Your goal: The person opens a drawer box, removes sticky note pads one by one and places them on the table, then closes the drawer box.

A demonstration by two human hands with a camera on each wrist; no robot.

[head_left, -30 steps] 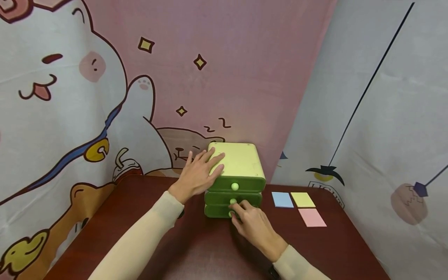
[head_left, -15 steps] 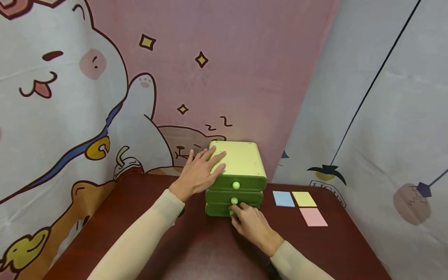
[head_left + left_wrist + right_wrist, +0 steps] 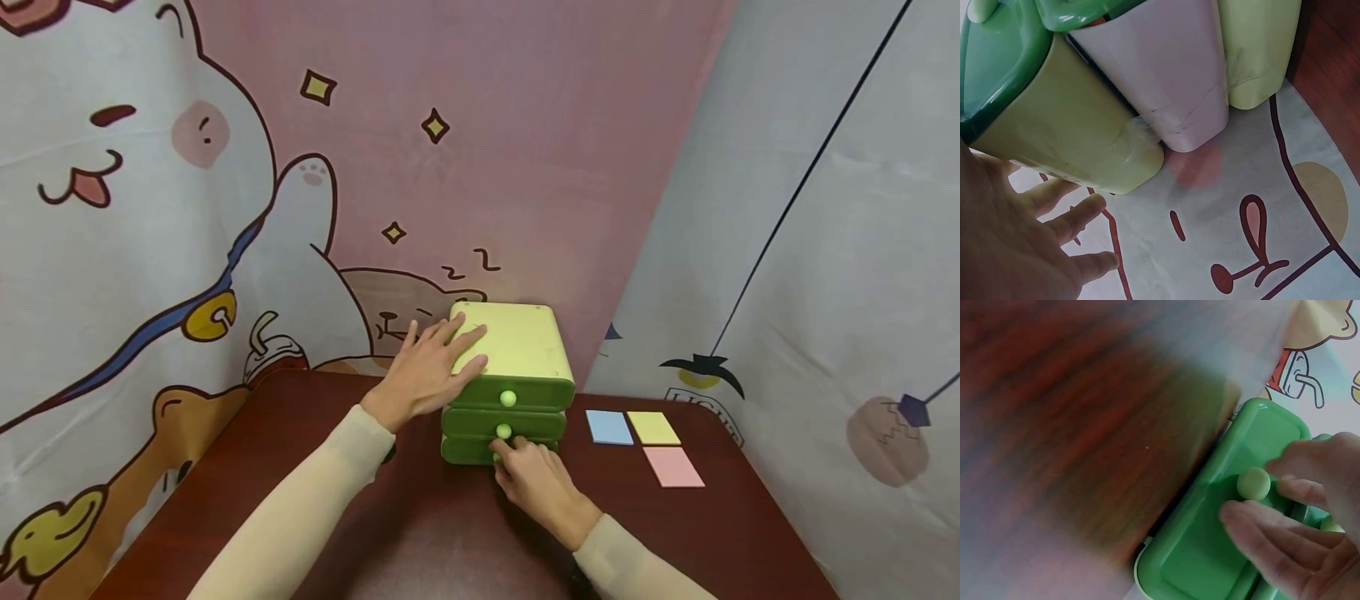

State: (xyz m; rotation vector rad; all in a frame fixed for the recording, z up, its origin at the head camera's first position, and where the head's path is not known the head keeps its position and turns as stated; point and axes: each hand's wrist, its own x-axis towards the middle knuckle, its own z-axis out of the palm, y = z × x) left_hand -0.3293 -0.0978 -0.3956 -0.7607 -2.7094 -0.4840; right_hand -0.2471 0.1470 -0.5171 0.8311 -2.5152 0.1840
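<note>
A small chest of stacked drawers (image 3: pixel 517 342) has a pale yellow top and green fronts with round knobs. My left hand (image 3: pixel 426 371) rests on the left edge of its top, fingers spread; those fingers (image 3: pixel 1079 215) show beside the side wall in the left wrist view. At the lowest drawer (image 3: pixel 467 451), my right hand (image 3: pixel 542 482) has its thumb and curled fingers around the knob (image 3: pixel 1254 483). In the head view the fingers mostly hide this knob. The knobs of the top drawer (image 3: pixel 507 398) and the middle drawer (image 3: pixel 503 431) stay uncovered.
Right of the chest lie three sticky-note pads: blue (image 3: pixel 609 427), yellow (image 3: pixel 654 427) and pink (image 3: pixel 674 467). A dark red-brown table (image 3: pixel 442 542) bears everything. Behind it hangs a cartoon-printed cloth (image 3: pixel 540 167), close to the chest's back.
My right fingers have drawn in closer around the lowest knob, covering more of it. My left hand stays on the chest. The head view has shifted slightly.
</note>
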